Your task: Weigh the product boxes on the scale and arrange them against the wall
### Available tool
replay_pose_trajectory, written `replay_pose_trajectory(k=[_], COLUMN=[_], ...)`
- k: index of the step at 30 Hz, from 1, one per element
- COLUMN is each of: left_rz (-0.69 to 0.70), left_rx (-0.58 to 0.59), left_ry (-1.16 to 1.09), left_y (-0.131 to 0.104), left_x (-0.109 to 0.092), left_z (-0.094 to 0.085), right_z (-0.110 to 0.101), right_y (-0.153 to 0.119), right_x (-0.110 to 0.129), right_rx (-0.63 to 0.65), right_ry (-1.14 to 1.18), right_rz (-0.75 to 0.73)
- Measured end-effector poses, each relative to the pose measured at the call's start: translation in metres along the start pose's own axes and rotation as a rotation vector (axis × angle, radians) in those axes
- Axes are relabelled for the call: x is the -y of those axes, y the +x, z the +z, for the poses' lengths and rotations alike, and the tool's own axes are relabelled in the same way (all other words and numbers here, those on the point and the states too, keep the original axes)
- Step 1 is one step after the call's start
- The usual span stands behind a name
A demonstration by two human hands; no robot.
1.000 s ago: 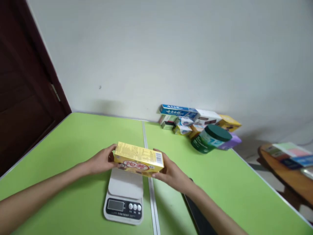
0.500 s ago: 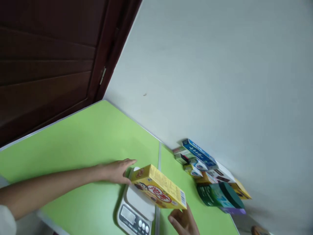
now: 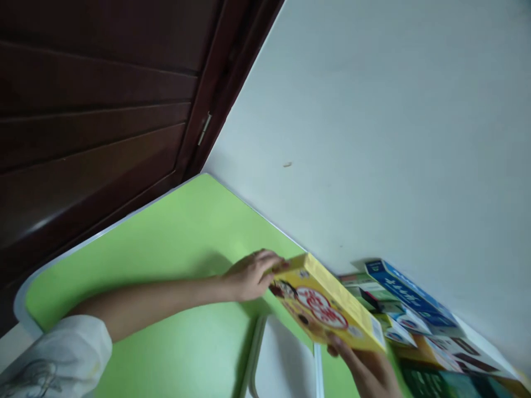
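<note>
A yellow box (image 3: pixel 321 304) with red lettering in a white oval is held in the air between both hands, tilted. My left hand (image 3: pixel 257 273) grips its left end, thumb and fingers closed on the carton. At the lower right end, my right hand (image 3: pixel 359 362) has its thumb on the front face; its other fingers are mostly hidden behind the box. Below the box stands a white kitchen scale (image 3: pixel 282 359) with a bare platform. The scale's lower part is cut off by the frame's bottom edge.
Packages crowd the right side against the wall: a blue box (image 3: pixel 410 293), small cartons (image 3: pixel 398 329) and a dark green container (image 3: pixel 431 384). The green table (image 3: pixel 166 249) meets a pale wall (image 3: pixel 373 138) and a dark wooden door (image 3: pixel 103 83).
The yellow box has been lifted off the scale, and both hands now grip it. Before, my right hand was just below its right end. The view has also shifted.
</note>
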State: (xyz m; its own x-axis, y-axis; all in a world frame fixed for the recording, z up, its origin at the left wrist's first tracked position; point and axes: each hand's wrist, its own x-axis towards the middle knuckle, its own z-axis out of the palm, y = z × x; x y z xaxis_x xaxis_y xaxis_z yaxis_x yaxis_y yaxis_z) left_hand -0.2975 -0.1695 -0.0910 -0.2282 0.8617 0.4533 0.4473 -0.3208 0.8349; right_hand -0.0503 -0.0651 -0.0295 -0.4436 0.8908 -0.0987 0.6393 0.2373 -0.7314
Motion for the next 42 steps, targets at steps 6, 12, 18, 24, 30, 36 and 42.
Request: replay_pose_trajectory(k=[6, 12, 18, 24, 30, 36, 42], left_rz=[-0.239, -0.365, -0.451, -0.518, -0.542, -0.634, -0.660], left_rx=[-0.390, -0.491, -0.654, -0.482, -0.383, -0.298, -0.251], left_ry=[0.249, 0.347, 0.457, 0.619, 0.626, 0.732, 0.806], left_y=[0.045, 0.076, 0.114, 0.124, 0.134, 0.137, 0.135], left_x=[0.084, 0.145, 0.172, 0.186, 0.200, 0.192, 0.185], left_z=[-0.029, -0.063, -0.098, -0.104, -0.109, -0.113, -0.114], right_z=[0.102, 0.178, 0.227, 0.262, 0.280, 0.293, 0.288], right_y=[0.110, 0.191, 0.259, 0.305, 0.308, 0.301, 0.294], right_x=[0.057, 0.089, 0.119, 0.128, 0.130, 0.134, 0.132], right_rx=[0.026, 0.030, 0.018, 0.008, -0.055, -0.052, 0.000], right_ry=[0.285, 0.336, 0.372, 0.374, 0.338, 0.362, 0.357], right_rz=[-0.261, -0.314, -0.350, -0.315, -0.370, -0.277, -0.202])
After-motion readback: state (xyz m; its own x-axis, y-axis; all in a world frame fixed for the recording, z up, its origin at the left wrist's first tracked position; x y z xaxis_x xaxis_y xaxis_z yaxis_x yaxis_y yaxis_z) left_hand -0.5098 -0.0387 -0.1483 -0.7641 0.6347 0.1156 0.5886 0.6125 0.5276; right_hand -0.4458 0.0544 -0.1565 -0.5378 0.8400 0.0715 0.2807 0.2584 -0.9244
